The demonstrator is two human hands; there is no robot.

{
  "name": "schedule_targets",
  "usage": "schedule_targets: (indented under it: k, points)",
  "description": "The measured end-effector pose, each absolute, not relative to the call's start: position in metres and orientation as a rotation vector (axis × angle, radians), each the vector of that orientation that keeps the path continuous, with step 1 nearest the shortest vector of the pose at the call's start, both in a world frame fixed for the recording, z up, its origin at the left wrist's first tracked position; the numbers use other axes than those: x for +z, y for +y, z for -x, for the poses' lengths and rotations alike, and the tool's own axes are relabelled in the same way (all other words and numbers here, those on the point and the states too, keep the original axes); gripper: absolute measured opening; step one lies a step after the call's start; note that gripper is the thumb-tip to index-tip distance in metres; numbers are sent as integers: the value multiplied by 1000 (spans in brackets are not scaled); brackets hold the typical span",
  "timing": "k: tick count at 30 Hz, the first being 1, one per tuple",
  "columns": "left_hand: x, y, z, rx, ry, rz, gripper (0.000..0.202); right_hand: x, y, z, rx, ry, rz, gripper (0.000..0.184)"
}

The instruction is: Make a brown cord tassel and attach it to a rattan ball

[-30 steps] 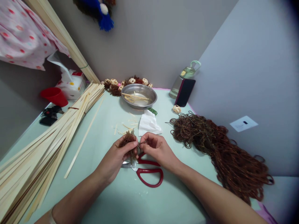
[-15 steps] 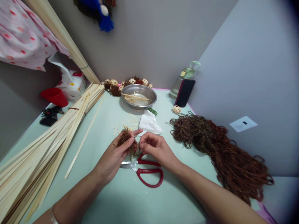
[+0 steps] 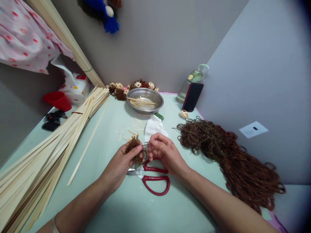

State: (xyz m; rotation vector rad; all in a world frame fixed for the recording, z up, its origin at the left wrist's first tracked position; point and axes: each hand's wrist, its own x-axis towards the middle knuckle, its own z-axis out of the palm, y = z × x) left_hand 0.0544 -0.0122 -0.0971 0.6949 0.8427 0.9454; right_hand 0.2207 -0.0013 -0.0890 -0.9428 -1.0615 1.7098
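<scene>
Between the thumb and fingers of my left hand [image 3: 121,161] is a small brown yarn tassel [image 3: 133,147] with frayed, bushy ends. My right hand [image 3: 164,150] is just to its right, thumb and fingertips pinched on a thin dark strand of yarn [image 3: 145,145] that runs to the tassel. Red-handled scissors [image 3: 155,187] lie on the table under my hands, their blades partly covered by my left hand and the tassel. A white tissue [image 3: 155,127] rests just beyond my fingers.
A metal bowl [image 3: 158,105] with pale strips in water stands at the back. Long wooden strips [image 3: 55,142] cover the left side. Brown yarn [image 3: 225,155] is heaped on the right. A phone [image 3: 192,97] leans against a bottle [image 3: 182,90]. Woven balls with brown tassels [image 3: 119,94] sit behind the bowl.
My right hand has turned and its fingers have curled in, with the strand now showing between the hands. The left index finger, stretched out before, is now drawn in around the tassel.
</scene>
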Motion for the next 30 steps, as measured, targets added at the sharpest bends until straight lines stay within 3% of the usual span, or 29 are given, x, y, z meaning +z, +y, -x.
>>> schedule_targets:
  k: [7, 23, 30]
  points:
    - [-97, -14, -55, 913, 856, -716, 15, -86, -4, -219, 1614, -1448, 1027, 34]
    - [-98, -11, -52, 960, 742, -709, 10, -89, -2, -218, 1646, -1272, 1092, 19]
    - [-97, -11, -51, 1029, 700, -670, 5, -97, 1, -223, 1834, -1259, 1065, 18]
